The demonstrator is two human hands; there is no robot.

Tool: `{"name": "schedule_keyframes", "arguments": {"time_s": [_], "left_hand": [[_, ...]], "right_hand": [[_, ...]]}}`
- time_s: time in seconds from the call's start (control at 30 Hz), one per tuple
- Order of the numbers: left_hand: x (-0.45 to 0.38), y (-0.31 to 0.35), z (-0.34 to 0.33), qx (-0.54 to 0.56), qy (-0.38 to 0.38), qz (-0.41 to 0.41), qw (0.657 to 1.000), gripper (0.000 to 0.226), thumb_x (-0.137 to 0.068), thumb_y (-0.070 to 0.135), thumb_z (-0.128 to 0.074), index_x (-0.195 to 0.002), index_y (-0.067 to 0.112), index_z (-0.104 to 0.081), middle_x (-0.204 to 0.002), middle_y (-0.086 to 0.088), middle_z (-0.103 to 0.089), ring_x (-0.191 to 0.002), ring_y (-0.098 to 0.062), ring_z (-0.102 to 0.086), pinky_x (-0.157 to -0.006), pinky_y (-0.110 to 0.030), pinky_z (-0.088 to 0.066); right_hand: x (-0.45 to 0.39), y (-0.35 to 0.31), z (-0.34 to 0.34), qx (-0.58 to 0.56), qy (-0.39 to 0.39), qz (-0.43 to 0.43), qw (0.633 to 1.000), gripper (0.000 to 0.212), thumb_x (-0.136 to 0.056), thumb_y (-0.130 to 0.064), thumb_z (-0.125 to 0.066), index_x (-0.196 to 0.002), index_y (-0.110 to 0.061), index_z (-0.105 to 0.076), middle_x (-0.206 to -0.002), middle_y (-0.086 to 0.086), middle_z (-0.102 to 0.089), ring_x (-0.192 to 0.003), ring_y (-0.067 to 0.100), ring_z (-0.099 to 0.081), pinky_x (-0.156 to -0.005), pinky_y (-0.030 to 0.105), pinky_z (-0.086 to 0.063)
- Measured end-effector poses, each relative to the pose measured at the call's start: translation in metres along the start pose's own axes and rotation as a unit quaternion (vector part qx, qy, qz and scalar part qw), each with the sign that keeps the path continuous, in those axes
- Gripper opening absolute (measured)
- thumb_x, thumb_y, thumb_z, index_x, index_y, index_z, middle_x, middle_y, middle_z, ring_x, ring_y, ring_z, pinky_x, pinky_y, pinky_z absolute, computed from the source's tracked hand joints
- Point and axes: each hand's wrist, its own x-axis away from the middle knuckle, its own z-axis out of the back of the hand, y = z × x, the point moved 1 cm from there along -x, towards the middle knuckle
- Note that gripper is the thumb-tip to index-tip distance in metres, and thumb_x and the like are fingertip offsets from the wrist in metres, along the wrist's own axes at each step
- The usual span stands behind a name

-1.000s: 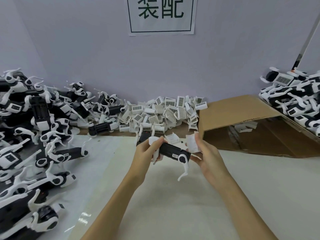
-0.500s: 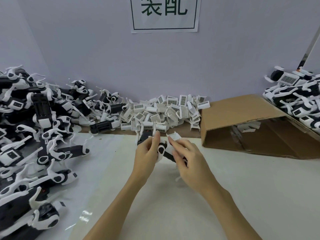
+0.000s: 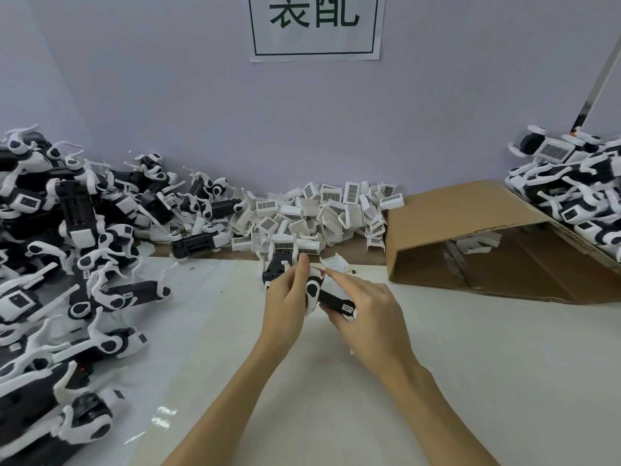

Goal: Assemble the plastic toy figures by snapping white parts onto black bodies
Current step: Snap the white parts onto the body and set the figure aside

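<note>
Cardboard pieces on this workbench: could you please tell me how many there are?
1. The single folded cardboard sheet lies at the right rear of the table, propped like a tent between the white parts heap and the right-hand toy pile. More may be hidden beneath the piles.

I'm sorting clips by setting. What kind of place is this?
Probably a toy factory's assembly bench: heaps of toy figures, a pile of white parts, and a printed wall sign.

1. Left hand [image 3: 285, 297] and right hand [image 3: 366, 311] together gripped a black plastic toy body with white leg joints [image 3: 331, 297] above the pale table [image 3: 470, 364].
2. Heap of loose white barcoded plastic parts [image 3: 316, 213] lay behind.
3. Open brown cardboard box [image 3: 470, 213] lay right.
</note>
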Motion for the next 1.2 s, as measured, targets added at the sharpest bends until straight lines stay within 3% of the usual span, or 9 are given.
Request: {"name": "schedule_keyframes", "arguments": {"time_s": [0.2, 0.37, 0.47, 0.63, 0.73, 0.8, 0.87, 0.97, 1.2], "left_hand": [[-0.001, 0.001, 0.003, 0.008, -0.004, 0.004, 1.0, 0.058, -0.11, 0.056, -0.046, -0.081, 0.015, -0.075, -0.07, -0.006, -0.06, -0.069, -0.017, -0.055, -0.07, -0.036, -0.042], [-0.003, 0.0, 0.003, 0.013, 0.012, -0.003, 1.0, 0.06, -0.109, 0.057, -0.047, -0.087, 0.007, -0.072, -0.079, -0.022, -0.063, -0.073, -0.017, -0.057, -0.07, -0.035, -0.043], [-0.005, -0.002, 0.006, 0.0, 0.029, -0.006, 1.0, 0.064, -0.108, 0.062, -0.046, -0.095, 0.004, -0.072, -0.092, -0.028, -0.065, -0.076, -0.019, -0.058, -0.071, -0.038, -0.043], [-0.003, -0.005, 0.008, -0.184, 0.058, -0.099, 0.976, 0.055, -0.096, 0.08, -0.04, -0.089, 0.032, -0.067, -0.087, 0.005, -0.063, -0.086, -0.007, -0.06, -0.072, -0.026, -0.042], [-0.003, -0.005, 0.008, -0.22, -0.007, -0.046, 0.974, 0.057, -0.091, 0.085, -0.046, -0.081, 0.033, -0.065, -0.071, 0.009, -0.07, -0.067, -0.007, -0.063, -0.065, -0.029, -0.046], [-0.004, -0.001, 0.006, -0.086, -0.078, 0.024, 0.993, 0.054, -0.087, 0.077, -0.062, -0.091, 0.025, -0.076, -0.081, 0.001, -0.078, -0.072, -0.01, -0.07, -0.072, -0.029, -0.051], [-0.006, 0.004, 0.01, -0.008, -0.101, 0.063, 0.993, 0.047, -0.079, 0.063, -0.075, -0.103, 0.023, -0.079, -0.098, -0.007, -0.079, -0.084, -0.009, -0.07, -0.08, -0.027, -0.05], [-0.009, 0.002, 0.021, -0.016, -0.149, 0.027, 0.988, 0.035, -0.084, 0.039, -0.082, -0.119, 0.035, -0.075, -0.114, 0.001, -0.078, -0.107, -0.013, -0.072, -0.089, -0.025, -0.054], [-0.006, -0.003, 0.032, -0.064, -0.197, -0.02, 0.978, 0.045, -0.095, 0.028, -0.08, -0.137, 0.035, -0.065, -0.133, 0.009, -0.07, -0.127, -0.016, -0.065, -0.107, -0.04, -0.053]], "right_hand": [[0.002, -0.008, -0.001, 0.026, 0.017, -0.005, 1.0, 0.06, -0.08, -0.029, -0.091, -0.135, -0.028, -0.069, -0.108, -0.01, -0.078, -0.086, 0.024, -0.064, -0.076, 0.025, -0.047], [0.0, 0.001, -0.003, -0.052, -0.071, -0.037, 0.995, 0.073, -0.092, -0.03, -0.08, -0.156, -0.028, -0.044, -0.143, -0.011, -0.06, -0.126, 0.011, -0.056, -0.108, 0.032, -0.046], [-0.001, 0.011, -0.001, -0.056, -0.082, -0.063, 0.993, 0.06, -0.094, -0.03, -0.077, -0.149, -0.029, -0.052, -0.137, -0.01, -0.064, -0.121, 0.017, -0.06, -0.099, 0.033, -0.052], [-0.003, 0.013, 0.006, 0.009, 0.016, -0.015, 1.0, 0.059, -0.081, -0.017, -0.09, -0.135, -0.022, -0.067, -0.123, -0.005, -0.073, -0.108, 0.021, -0.067, -0.089, 0.034, -0.052], [-0.004, 0.014, 0.008, 0.004, 0.046, 0.035, 0.998, 0.066, -0.078, -0.009, -0.091, -0.139, -0.017, -0.066, -0.126, -0.003, -0.07, -0.114, 0.022, -0.064, -0.095, 0.038, -0.055], [-0.005, 0.015, 0.01, 0.006, 0.032, 0.067, 0.997, 0.071, -0.077, -0.006, -0.089, -0.142, -0.019, -0.064, -0.127, -0.003, -0.068, -0.117, 0.024, -0.062, -0.099, 0.041, -0.051], [-0.003, 0.013, 0.01, -0.04, -0.033, 0.05, 0.997, 0.066, -0.088, -0.028, -0.081, -0.149, -0.03, -0.056, -0.135, -0.01, -0.061, -0.128, 0.016, -0.055, -0.108, 0.041, -0.042], [-0.001, 0.014, 0.007, -0.142, -0.117, -0.023, 0.983, 0.054, -0.102, -0.049, -0.057, -0.152, -0.034, -0.047, -0.143, -0.021, -0.055, -0.136, 0.008, -0.047, -0.114, 0.042, -0.037], [-0.005, 0.024, 0.006, -0.052, -0.142, -0.013, 0.988, 0.038, -0.099, -0.046, -0.066, -0.133, -0.028, -0.064, -0.116, -0.013, -0.067, -0.108, 0.011, -0.058, -0.102, 0.044, -0.042]]}}
